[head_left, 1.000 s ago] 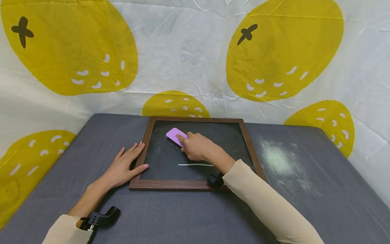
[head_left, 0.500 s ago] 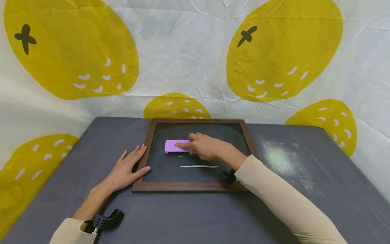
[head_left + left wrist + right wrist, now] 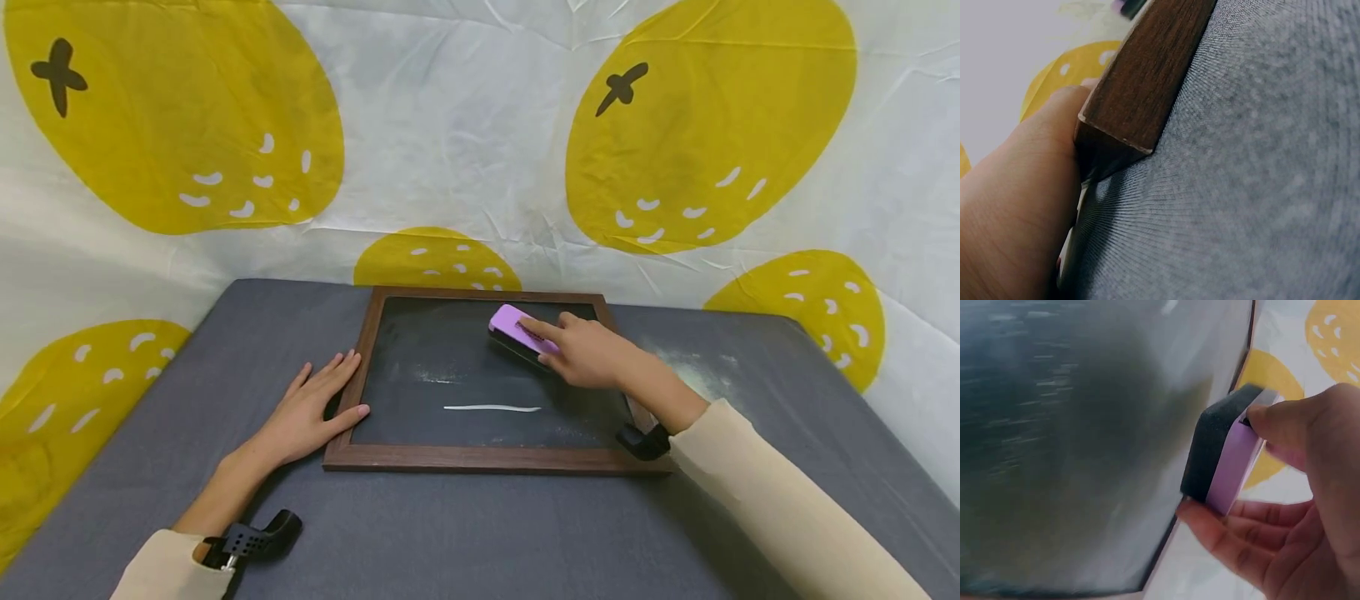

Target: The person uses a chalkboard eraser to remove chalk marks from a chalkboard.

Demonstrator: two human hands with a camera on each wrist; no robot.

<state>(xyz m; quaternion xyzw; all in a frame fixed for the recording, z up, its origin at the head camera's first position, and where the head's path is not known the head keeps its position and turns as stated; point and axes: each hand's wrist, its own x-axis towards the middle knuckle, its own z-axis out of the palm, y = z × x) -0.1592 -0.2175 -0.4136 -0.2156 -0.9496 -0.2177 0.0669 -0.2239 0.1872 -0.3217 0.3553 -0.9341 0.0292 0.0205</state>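
Observation:
A small chalkboard [image 3: 420,333] in a brown wooden frame [image 3: 480,458] lies on the grey table. My right hand [image 3: 592,350] grips a purple eraser [image 3: 512,320] with a dark felt underside, over the right half of the board. In the right wrist view the thumb and fingers pinch the eraser [image 3: 1230,462], whose felt side faces the board. With fingers straight, my left hand [image 3: 300,417] rests on the frame's left edge. A white chalk line [image 3: 491,408] runs across the lower board, and a faint chalk smear [image 3: 438,377] shows above it.
The grey tablecloth [image 3: 480,533] surrounds the board. A pale dusty patch [image 3: 693,375] marks the cloth on the right. A white curtain with yellow fruit prints [image 3: 450,125] hangs behind. Each wrist wears a black camera mount [image 3: 255,537].
The right hand has carried the eraser from the board's left side, first down, then up and to the right. A chalk smear now shows where it passed. The left hand stays put.

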